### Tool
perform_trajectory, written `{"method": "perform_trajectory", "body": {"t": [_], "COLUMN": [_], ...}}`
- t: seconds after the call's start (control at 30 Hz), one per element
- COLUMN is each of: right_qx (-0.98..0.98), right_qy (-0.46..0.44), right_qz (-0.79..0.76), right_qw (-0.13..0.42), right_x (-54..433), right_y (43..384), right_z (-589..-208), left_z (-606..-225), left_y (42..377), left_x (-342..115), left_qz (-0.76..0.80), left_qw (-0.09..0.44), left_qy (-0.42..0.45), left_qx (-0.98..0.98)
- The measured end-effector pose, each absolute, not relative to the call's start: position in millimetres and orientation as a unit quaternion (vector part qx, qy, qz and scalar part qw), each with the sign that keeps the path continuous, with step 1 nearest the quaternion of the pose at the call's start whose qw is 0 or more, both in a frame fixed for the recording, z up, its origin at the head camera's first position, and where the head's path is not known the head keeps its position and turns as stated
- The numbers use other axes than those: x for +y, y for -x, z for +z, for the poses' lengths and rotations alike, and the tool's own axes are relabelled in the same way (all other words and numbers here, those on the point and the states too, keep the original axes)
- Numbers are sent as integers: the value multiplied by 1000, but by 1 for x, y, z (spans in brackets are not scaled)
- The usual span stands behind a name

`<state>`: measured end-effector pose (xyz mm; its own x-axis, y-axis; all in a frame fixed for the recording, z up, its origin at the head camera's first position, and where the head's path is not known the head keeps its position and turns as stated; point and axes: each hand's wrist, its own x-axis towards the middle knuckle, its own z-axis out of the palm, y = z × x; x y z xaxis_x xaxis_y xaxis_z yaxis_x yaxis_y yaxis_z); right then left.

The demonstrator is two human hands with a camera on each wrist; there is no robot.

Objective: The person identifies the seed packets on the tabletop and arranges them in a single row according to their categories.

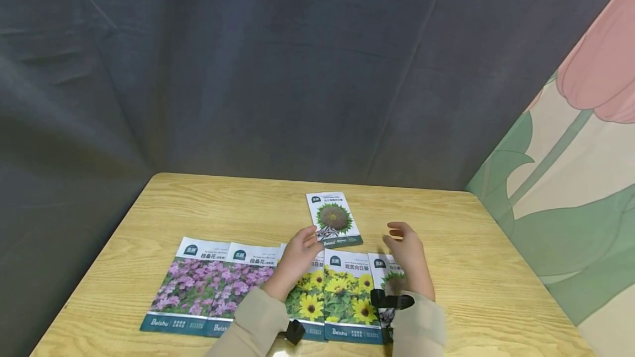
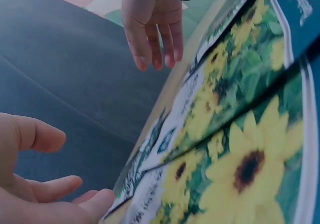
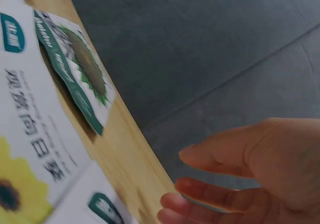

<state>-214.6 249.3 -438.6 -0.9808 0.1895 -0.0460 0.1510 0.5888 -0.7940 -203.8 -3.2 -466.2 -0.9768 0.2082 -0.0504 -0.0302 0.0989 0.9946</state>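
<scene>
A seed packet with a sunflower head (image 1: pixel 334 218) lies alone behind a row of packets. My left hand (image 1: pixel 296 258) hovers at its lower left corner, fingers spread and bent, gripping nothing; whether a fingertip touches the packet I cannot tell. Over the row's right end, my right hand (image 1: pixel 409 258) is raised with loosely curved fingers and holds nothing. Beneath it lies another sunflower-head packet (image 1: pixel 388 274), partly hidden by hand and wrist. Beside that are a yellow-flower packet (image 1: pixel 349 296) and a second yellow-flower packet (image 1: pixel 310 304), the latter partly covered by my left hand.
Two purple-flower packets, the left one (image 1: pixel 186 285) and its overlapping neighbour (image 1: pixel 243 282), form the row's left end. All lie on a wooden table (image 1: pixel 228 203). A dark cloth (image 1: pixel 297 70) hangs behind it, and a tulip-patterned wall (image 1: pixel 570 180) stands at the right.
</scene>
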Motion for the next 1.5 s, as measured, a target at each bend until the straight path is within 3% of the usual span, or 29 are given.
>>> {"method": "perform_trajectory", "body": {"t": [0.5,1.2,1.5], "right_qx": [-882,-839,-828], "right_qy": [68,91,105], "right_qz": [465,536,550], "right_qw": [-28,28,11], "right_x": [218,202,202], "right_y": [227,235,232], "right_z": [-454,-465,-459], "left_z": [-477,-476,-475], "left_y": [211,213,213], "left_x": [-6,-8,-15], "left_qz": [708,773,817], "left_qw": [100,120,130], "left_qy": [-38,-38,-5], "left_qx": [698,622,562]}}
